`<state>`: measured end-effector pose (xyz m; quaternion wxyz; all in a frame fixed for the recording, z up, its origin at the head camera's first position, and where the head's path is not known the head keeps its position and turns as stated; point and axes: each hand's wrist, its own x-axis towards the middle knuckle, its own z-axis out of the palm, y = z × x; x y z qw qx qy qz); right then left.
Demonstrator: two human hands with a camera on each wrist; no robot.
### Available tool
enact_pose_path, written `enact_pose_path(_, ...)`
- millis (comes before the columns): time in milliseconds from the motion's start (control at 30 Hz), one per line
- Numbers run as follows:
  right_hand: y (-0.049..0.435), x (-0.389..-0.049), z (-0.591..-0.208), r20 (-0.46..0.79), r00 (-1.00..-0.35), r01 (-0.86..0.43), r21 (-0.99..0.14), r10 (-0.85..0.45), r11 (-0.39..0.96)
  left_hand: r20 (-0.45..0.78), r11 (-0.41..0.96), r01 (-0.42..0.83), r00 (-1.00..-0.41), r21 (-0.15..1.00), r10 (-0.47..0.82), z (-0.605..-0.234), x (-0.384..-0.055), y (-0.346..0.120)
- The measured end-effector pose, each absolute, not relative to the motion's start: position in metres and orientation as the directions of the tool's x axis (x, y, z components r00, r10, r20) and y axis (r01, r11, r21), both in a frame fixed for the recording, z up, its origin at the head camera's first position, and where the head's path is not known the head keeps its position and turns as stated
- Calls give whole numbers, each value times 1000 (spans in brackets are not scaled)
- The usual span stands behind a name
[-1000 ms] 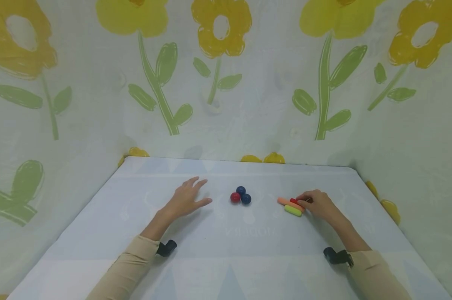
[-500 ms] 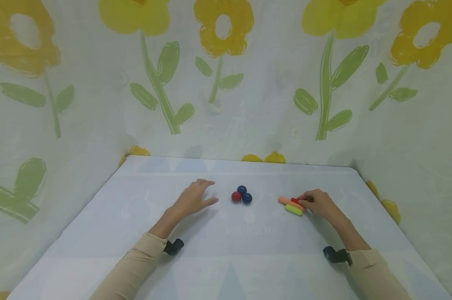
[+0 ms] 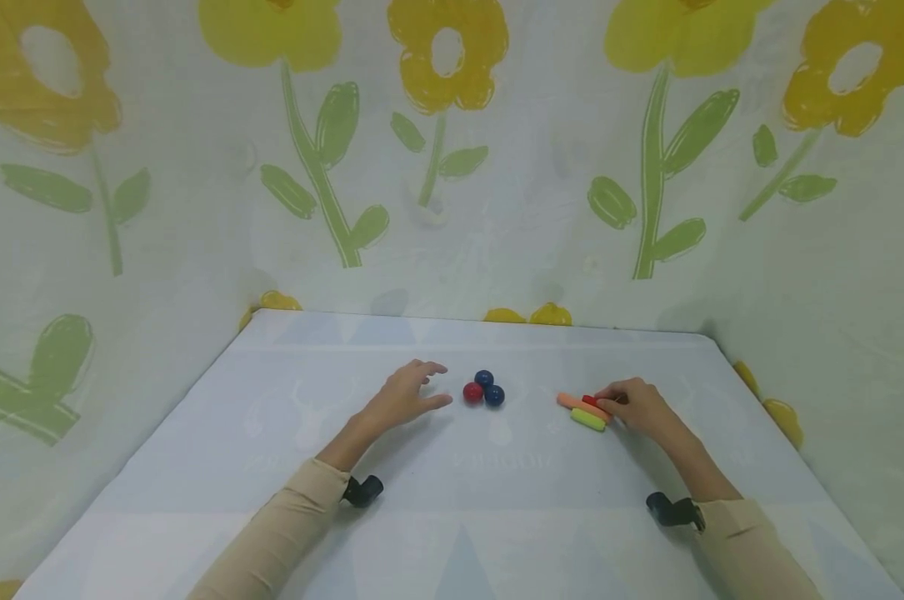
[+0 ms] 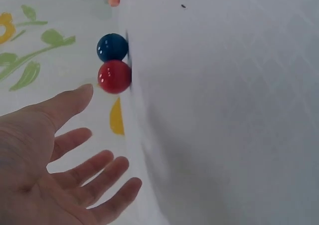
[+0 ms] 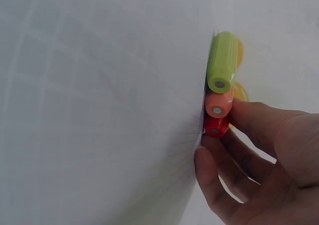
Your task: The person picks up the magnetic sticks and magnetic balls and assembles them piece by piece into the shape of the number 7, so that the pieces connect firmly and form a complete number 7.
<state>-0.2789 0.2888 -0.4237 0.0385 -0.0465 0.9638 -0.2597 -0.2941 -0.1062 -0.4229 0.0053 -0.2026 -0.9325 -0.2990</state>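
On the white table, a red ball (image 3: 472, 392) and two dark blue balls (image 3: 494, 396) form a tight cluster. My left hand (image 3: 401, 397) hovers just left of them, thumb and fingers spread apart, touching none. To the right, a yellow-green magnetic rod (image 3: 588, 419), a longer orange one (image 3: 570, 401) and a red magnetic rod (image 5: 216, 127) lie side by side. Round grey discs show in their ends in the right wrist view. My right hand (image 3: 636, 406) pinches the red rod at its right end, thumb also close against the orange rod; its fingers partly hide both.
The white tabletop (image 3: 452, 483) runs back to a hanging cloth (image 3: 526, 208) printed with yellow flowers, which also encloses both sides. A small black camera is strapped at each wrist, the left camera (image 3: 364, 491) and the right camera (image 3: 669, 509).
My left hand has moved right, closer to the balls. The right hand stays at the rods. Balls and rods keep their places; the head view has shifted slightly.
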Motion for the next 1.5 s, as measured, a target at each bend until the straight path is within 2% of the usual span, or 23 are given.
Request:
enact_pose_path(500, 290, -278, -425, -33, -993, -83, -499, -114, 863, 127, 661, 358, -920, 660, 371, -431, -302, -97)
enact_pose_path(1500, 290, -278, -424, -30, -992, -88, -508, -120, 857, 136, 599, 394, -893, 697, 429, -437, -313, -77)
